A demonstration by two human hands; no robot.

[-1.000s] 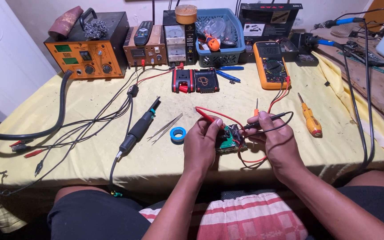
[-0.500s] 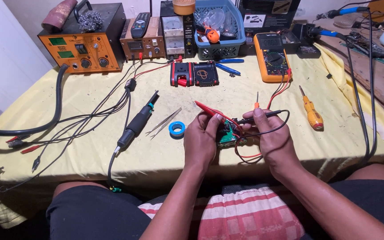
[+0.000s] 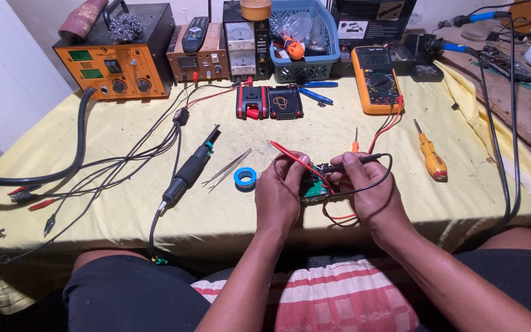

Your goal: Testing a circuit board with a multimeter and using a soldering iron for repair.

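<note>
Left hand (image 3: 279, 192) fingers pinch the red probe (image 3: 291, 157); right hand (image 3: 369, 187) fingers pinch the black probe (image 3: 353, 163). Both tips rest on the green board (image 3: 313, 187), held between the hands over the surface (image 3: 124, 203) edge. Since a second ago the grip is unchanged, so the probing continues.

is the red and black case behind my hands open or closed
Open. The red and black case lies spread flat on the yellow tablecloth, both halves side by side, their insides facing up.
</note>
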